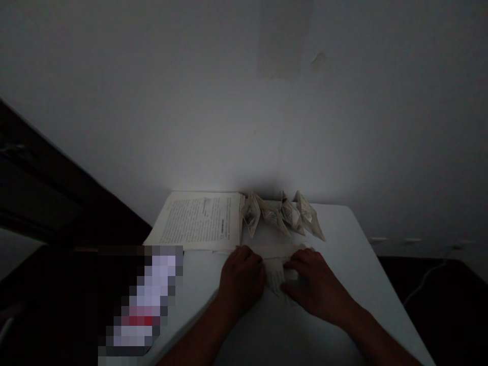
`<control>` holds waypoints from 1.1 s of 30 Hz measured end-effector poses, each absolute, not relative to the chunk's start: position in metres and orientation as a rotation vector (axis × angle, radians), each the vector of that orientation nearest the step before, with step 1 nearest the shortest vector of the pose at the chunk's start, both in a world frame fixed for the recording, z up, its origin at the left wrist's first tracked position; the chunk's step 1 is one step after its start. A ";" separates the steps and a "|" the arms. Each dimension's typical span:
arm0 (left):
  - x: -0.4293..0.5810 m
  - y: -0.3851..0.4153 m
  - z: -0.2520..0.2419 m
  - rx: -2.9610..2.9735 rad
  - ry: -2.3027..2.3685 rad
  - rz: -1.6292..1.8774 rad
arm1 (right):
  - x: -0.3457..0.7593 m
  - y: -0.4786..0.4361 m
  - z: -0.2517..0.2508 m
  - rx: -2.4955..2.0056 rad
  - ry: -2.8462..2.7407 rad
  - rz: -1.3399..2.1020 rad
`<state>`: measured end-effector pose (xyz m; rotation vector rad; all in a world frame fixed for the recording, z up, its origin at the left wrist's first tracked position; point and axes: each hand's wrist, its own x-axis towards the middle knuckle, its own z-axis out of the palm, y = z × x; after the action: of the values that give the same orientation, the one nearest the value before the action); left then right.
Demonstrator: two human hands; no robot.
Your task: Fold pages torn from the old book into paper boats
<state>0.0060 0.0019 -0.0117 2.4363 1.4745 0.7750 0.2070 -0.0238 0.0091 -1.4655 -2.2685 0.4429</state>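
Note:
A piece of printed paper (275,277), partly folded, lies on the white table between my hands. My left hand (242,277) is closed on its left side with the fingers curled in. My right hand (314,284) holds the right side, thumb and fingertips bent against the paper. The hands cover much of the sheet, so its full shape is hidden. Just beyond them stand several folded paper boats, among them a left one (251,216) and a right one (309,216). They are made from printed pages.
A stack of printed pages (198,221) lies at the table's back left. A pixelated phone-like object (147,300) sits by the left edge. The white table (343,239) meets a pale wall (213,112). On the right, a white cable (425,277) hangs beyond the table.

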 end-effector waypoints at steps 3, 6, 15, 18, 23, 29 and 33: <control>0.007 0.000 -0.011 2.471 1.417 0.735 | 0.205 -0.022 0.009 -1.491 -2.226 0.516; 0.008 -0.001 -0.009 2.473 1.374 0.720 | 0.203 -0.020 0.008 -1.503 -2.198 0.541; 0.007 0.000 -0.006 2.213 1.392 0.917 | 0.212 -0.019 0.007 -1.447 -2.079 0.640; 0.005 0.001 -0.004 2.081 1.422 0.969 | 0.215 -0.019 0.007 -1.423 -1.982 0.711; 0.000 0.001 -0.001 2.014 1.288 1.113 | 0.217 -0.021 0.008 -1.313 -1.720 0.946; 0.001 0.000 0.003 2.011 1.124 1.182 | 0.215 -0.023 0.005 -1.246 -1.470 1.018; 0.004 -0.001 0.002 2.012 1.128 0.923 | 0.207 -0.024 0.005 -1.274 -1.668 1.002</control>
<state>0.0041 -0.0007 0.0015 2.0119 1.1284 0.9225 0.2074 -0.0242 0.0055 -1.2737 -1.6682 1.0025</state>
